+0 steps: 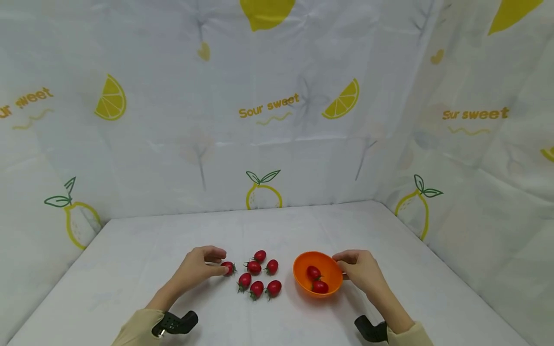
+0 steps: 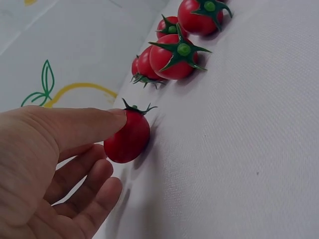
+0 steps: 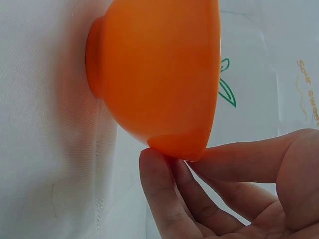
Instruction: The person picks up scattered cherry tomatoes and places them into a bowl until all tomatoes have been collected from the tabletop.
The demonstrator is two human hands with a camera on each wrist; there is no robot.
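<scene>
White tabletop, side edges well away: left hand, fingers parted around tomato; right hand pinching orange bowl.

From the head we look forward and down across the table; low, close and sideways, we share with that view tomatoes from the left wrist, the orange bowl from the right.

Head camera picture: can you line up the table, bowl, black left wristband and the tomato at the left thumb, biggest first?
Largest to smallest:
1. Table
2. Bowl
3. Black wristband
4. Tomato at the left hand
</scene>
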